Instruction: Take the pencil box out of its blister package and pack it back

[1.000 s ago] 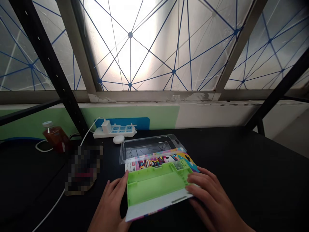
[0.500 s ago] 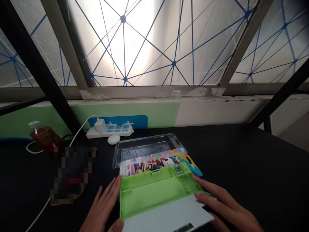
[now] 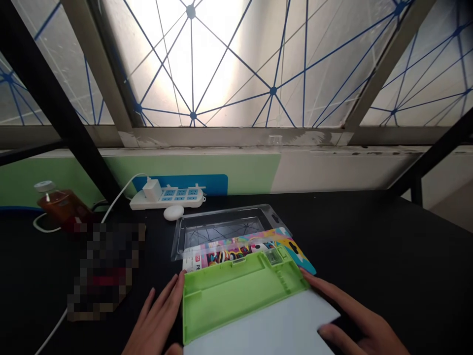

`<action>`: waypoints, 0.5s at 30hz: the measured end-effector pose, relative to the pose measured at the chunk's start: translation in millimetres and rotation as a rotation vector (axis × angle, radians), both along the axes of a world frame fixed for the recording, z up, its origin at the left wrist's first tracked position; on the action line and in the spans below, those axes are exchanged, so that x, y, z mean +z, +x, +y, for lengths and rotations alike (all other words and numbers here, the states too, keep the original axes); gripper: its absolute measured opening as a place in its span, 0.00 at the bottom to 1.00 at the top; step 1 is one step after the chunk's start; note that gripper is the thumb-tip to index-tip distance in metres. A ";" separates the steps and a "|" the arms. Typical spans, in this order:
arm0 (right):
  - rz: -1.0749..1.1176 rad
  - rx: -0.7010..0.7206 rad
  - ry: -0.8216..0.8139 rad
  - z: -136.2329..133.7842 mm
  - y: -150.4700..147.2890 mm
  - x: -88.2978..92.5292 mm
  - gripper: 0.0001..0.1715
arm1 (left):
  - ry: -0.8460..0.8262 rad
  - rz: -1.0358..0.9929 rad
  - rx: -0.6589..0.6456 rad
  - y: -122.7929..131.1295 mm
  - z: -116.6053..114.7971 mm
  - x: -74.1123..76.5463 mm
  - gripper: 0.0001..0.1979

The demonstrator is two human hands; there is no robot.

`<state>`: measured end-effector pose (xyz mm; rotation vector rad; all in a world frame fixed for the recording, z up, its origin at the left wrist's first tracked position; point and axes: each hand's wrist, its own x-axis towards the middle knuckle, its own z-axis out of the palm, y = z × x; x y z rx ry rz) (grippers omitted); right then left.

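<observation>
A bright green plastic tray (image 3: 240, 291) with compartments lies on a white card (image 3: 273, 330) on the black table. A colourful cartoon-printed card (image 3: 254, 249) shows behind it. My left hand (image 3: 157, 323) rests flat against the tray's left edge, fingers stretched out. On the other side, my right hand (image 3: 356, 323) lies at the card's right edge, fingers extended, thumb near the card's corner. Whether it pinches the card I cannot make out.
A clear plastic blister shell (image 3: 221, 229) lies behind the tray. Further back are a white power strip (image 3: 168, 197) with a plugged charger, a small white oval object (image 3: 173, 212), an amber bottle (image 3: 61, 209) and a blurred item (image 3: 105, 266). Windows rise behind the table.
The green tray and white card have slid toward me and now fill more of the lower view. My right hand moved from on top of the tray to the card's right edge.
</observation>
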<state>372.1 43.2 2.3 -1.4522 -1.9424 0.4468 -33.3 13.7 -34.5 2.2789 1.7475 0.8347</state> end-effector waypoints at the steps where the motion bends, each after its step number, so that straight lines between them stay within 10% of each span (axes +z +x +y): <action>1: 0.022 -0.025 -0.008 0.4 -2.1 2.1 0.28 | -0.005 -0.029 -0.010 -3.1 0.9 -2.7 0.41; 10: 0.000 -0.259 0.137 7.9 -36.3 17.8 0.24 | 0.022 -0.050 0.000 -1.8 -1.0 -3.8 0.46; 15: -0.139 -0.117 0.286 10.8 -46.0 9.6 0.25 | -0.009 -0.045 0.049 5.9 -1.7 11.2 0.49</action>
